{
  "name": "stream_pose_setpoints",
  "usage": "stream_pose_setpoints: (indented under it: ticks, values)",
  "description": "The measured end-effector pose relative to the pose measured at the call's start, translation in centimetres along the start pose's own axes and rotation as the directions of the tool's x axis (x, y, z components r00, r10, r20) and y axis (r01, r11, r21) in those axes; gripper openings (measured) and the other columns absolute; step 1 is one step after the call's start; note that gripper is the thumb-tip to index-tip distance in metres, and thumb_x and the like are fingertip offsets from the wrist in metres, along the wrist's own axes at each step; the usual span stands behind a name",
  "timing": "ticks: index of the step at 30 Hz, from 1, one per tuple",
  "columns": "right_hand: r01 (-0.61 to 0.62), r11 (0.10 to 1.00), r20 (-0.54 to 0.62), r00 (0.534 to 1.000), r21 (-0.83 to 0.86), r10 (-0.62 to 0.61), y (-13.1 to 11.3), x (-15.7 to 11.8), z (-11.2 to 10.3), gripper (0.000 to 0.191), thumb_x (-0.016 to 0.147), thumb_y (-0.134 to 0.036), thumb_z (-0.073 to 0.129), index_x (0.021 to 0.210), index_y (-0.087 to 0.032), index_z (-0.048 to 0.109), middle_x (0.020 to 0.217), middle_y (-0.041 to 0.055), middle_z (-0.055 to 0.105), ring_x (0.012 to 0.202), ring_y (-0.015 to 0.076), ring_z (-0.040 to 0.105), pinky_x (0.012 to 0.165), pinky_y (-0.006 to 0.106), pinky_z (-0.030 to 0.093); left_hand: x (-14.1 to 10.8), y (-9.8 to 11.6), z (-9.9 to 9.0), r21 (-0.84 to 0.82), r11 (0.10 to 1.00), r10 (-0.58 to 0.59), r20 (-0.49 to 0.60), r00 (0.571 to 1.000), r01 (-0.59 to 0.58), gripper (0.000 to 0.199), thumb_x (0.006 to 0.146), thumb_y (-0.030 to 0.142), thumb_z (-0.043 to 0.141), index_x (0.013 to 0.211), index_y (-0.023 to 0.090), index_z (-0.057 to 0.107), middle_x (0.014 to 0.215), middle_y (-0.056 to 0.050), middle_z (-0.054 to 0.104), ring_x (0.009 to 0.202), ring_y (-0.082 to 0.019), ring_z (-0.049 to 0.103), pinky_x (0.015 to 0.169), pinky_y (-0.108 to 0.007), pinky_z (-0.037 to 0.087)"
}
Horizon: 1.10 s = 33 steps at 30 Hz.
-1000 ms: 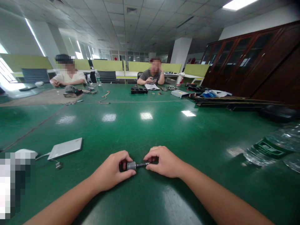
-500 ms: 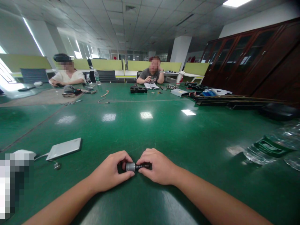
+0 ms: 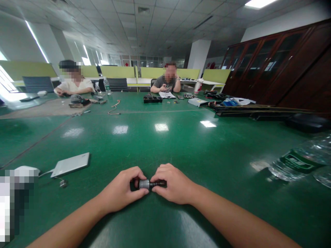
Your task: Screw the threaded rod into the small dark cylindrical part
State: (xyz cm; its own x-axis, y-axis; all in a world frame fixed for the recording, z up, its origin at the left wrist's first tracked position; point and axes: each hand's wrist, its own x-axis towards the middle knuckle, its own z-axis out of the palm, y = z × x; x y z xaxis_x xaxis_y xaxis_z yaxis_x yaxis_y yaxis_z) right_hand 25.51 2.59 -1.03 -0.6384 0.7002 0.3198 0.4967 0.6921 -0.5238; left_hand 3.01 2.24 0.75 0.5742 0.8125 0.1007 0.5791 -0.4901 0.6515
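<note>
Near the front middle of the green table [image 3: 144, 144], my left hand [image 3: 124, 189] has its thumb and fingers around a grey metal cylinder [image 3: 144, 184]. A thin dark ridged shaft [image 3: 155, 184] runs from the cylinder's right end toward my right hand [image 3: 174, 184]. The thumb and fingers of my right hand are closed around that shaft. Both pieces lie in one line, level, and appear joined. My fingertips hide part of each, and the cylinder's left end sits in shadow inside my left hand.
A silver flat box [image 3: 71, 164] with a cable lies at the left. Clear plastic bottles [image 3: 294, 165] lie at the right. Two people sit across the table, near a black tray [image 3: 152, 99]. Long dark bars [image 3: 258, 111] lie at the back right.
</note>
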Motion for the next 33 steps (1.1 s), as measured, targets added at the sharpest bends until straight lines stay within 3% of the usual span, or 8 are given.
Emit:
stream_pose_setpoints:
  ticks: [33]
  values:
    - [-0.033, 0.999, 0.021, 0.999, -0.03, 0.033, 0.15, -0.28, -0.88, 0.011, 0.074, -0.022, 0.074, 0.084, -0.019, 0.07, 0.075, -0.0002, 0.068, 0.078, 0.0164, 0.059, 0.08, 0.031, 0.039, -0.07, -0.26, 0.1, 0.0, 1.0, -0.003, 0.01, 1.0, 0.003, 0.015, 0.081, 0.027, 0.067, 0.09, 0.019, 0.059, 0.082, 0.0, 0.06, 0.073, -0.016, 0.057, 0.067, -0.026, 0.043]
